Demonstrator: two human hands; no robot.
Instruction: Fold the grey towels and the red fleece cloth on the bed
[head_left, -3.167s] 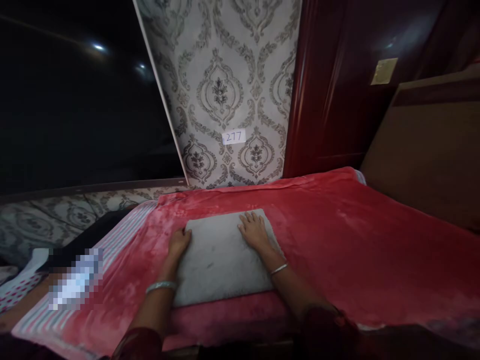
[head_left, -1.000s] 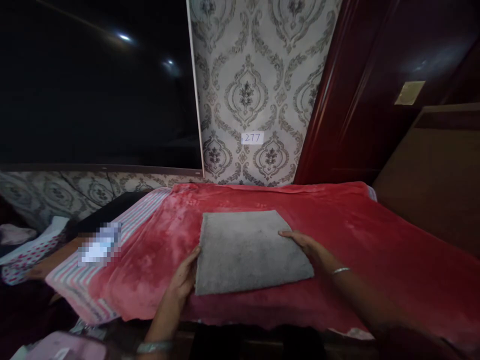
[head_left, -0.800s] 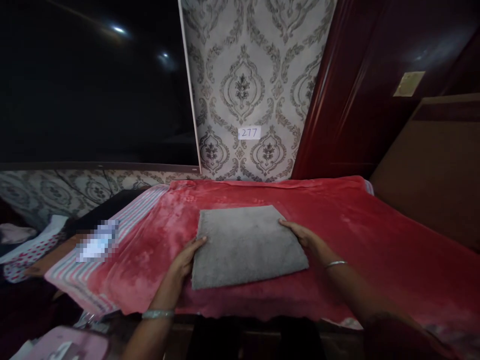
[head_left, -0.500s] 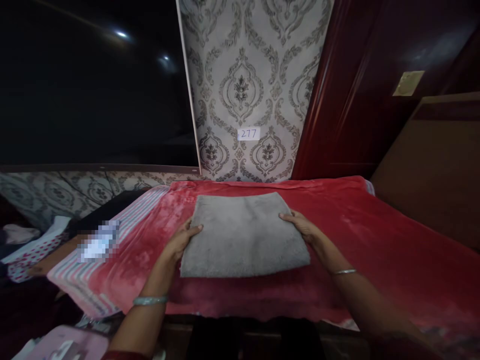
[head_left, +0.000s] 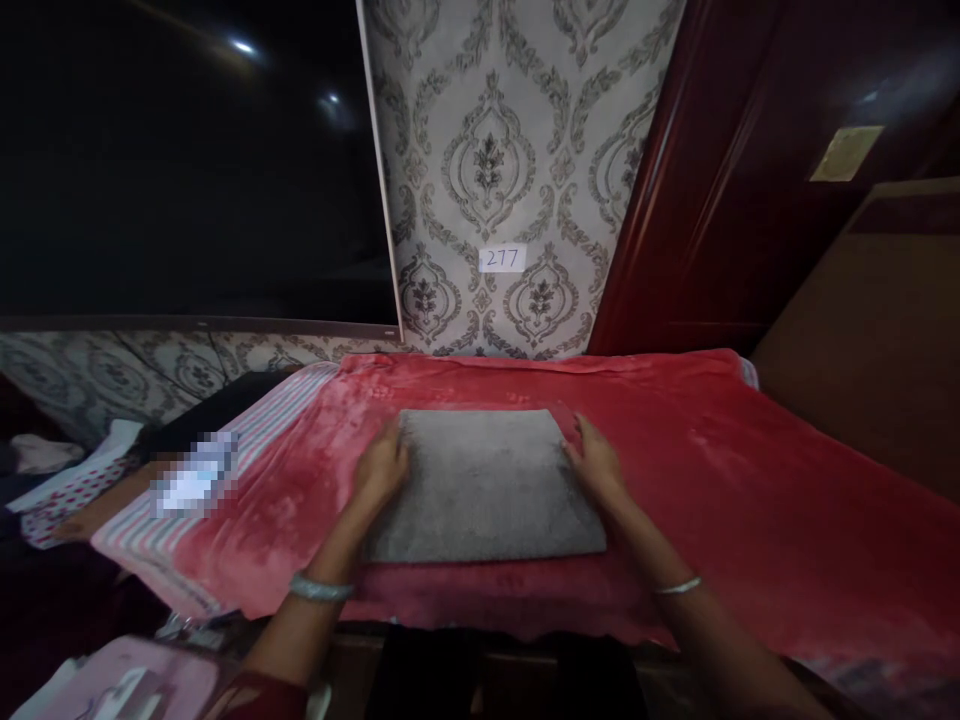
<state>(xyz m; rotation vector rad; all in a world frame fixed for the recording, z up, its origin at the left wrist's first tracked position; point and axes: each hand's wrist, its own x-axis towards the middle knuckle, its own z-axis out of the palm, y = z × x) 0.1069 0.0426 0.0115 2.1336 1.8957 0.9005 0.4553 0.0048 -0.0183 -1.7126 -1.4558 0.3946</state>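
A grey folded cloth, plush like a towel (head_left: 491,490), lies flat on a red blanket (head_left: 720,470). At its left edge is my left hand (head_left: 381,466), its fingers stretched along the side and slightly blurred. My right hand (head_left: 598,460) is beside the upper right edge, fingers apart, with the thumb close to the cloth. Neither hand is wrapped round the cloth. Whether the fingertips still touch its edges is hard to make out.
Patterned wallpaper with a paper label reading 277 (head_left: 502,258) rises behind the blanket. A large dark screen (head_left: 187,170) stands at left, a brown board (head_left: 870,330) at right. Spotted fabric (head_left: 71,500) and a pink object (head_left: 142,680) lie at lower left.
The grey cloth has come down from a raised, gripped position to lie flat on the blanket. Both hands have loosened from its sides.
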